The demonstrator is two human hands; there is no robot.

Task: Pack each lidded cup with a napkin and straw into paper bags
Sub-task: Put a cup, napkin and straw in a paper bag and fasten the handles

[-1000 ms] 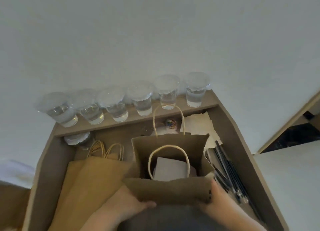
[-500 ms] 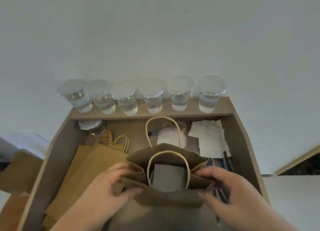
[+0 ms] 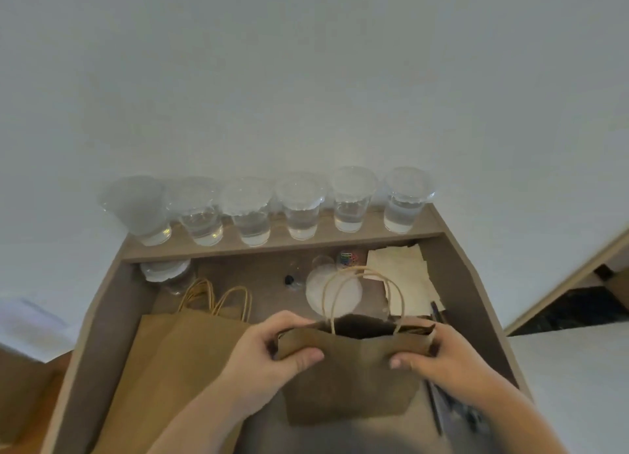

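Both hands pinch the top of an upright brown paper bag (image 3: 350,372) near the table's (image 3: 112,320) front edge, about midway along it. The left hand (image 3: 272,355) has its grip pressed together on the bag's left top corner, thumb on the near face and fingers curled over the rim. The right hand (image 3: 442,355) does the same on the right top corner. The bag's mouth is squeezed nearly flat, and its two twine handles (image 3: 364,297) stand up together above the rim. What is inside cannot be made out. A stack of flat paper bags (image 3: 177,361) lies toward the front left corner, touching the left hand's wrist side. Six lidded cups (image 3: 299,208) holding clear liquid stand in a row on the raised shelf (image 3: 432,225) along the far edge. A seventh cup (image 3: 168,274) sits below the shelf in the far left corner. Napkins (image 3: 405,280) lie near the far right corner, and dark straws (image 3: 452,409) run along the right edge beside the right hand.
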